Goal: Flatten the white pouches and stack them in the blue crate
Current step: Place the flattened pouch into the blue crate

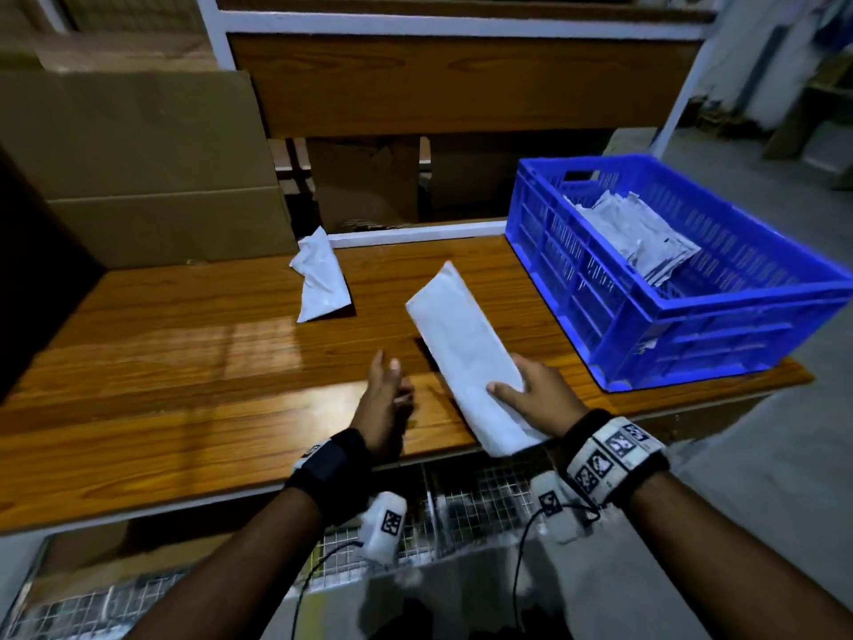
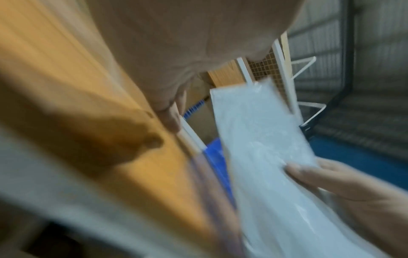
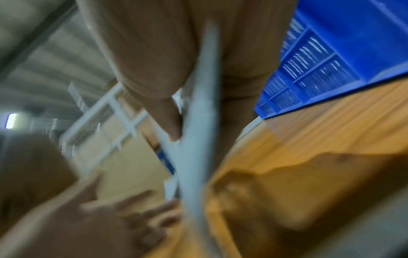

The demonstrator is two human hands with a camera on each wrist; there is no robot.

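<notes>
A long flat white pouch [image 1: 466,348] is lifted off the wooden table [image 1: 184,362], tilted toward the blue crate [image 1: 720,297]. My right hand [image 1: 531,390] pinches its near end, thumb on top; the same pouch [image 2: 264,157] shows in the left wrist view, and edge-on as a pale strip [image 3: 198,122] in the right wrist view. My left hand [image 1: 387,390] hovers just left of it, fingers loose, holding nothing. A second, crumpled white pouch [image 1: 321,274] lies at the back of the table. Several flattened pouches [image 1: 637,237] lie stacked inside the crate.
Large cardboard boxes [image 1: 138,168] stand at the back left. A white-framed shelf [image 1: 415,233] with more boxes runs behind the table. The crate sits on the table's right end, partly over the edge. Wire mesh [image 1: 461,501] lies below the front edge.
</notes>
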